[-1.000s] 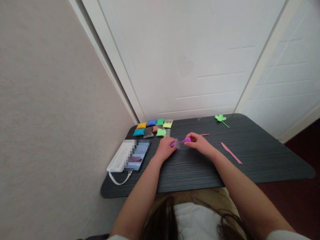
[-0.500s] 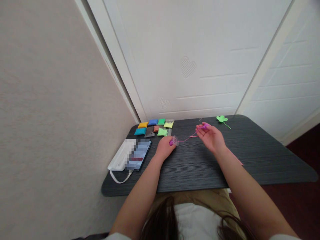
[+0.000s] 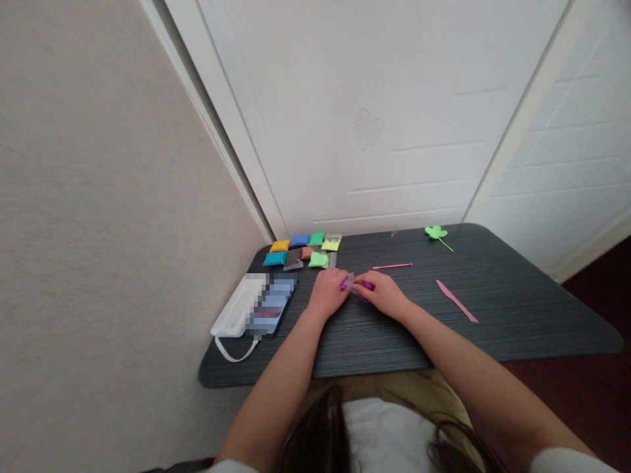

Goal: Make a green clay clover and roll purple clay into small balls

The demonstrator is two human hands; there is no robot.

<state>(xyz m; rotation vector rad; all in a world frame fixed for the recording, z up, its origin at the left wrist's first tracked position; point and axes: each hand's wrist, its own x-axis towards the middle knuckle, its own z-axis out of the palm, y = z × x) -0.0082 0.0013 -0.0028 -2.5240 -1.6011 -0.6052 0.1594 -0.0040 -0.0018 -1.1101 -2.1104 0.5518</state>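
Both hands rest close together on the dark table (image 3: 517,309). My left hand (image 3: 328,293) is closed around a small clear packet with magenta clay (image 3: 348,284) in it. My right hand (image 3: 383,293) pinches a piece of the same magenta clay right beside the packet, fingers closed on it. The two hands nearly touch at the clay.
Several small coloured clay packets (image 3: 300,251) lie at the table's far left. A phone (image 3: 271,305) and a white power bank (image 3: 235,309) sit at the left edge. A thin pink stick (image 3: 392,266), a pink modelling tool (image 3: 456,301) and a green clay clover (image 3: 436,233) lie to the right. A white door stands behind.
My right hand, which had pulled a thin magenta strand away to the right, has come back to the packet in my left hand. The left hand stayed in place.
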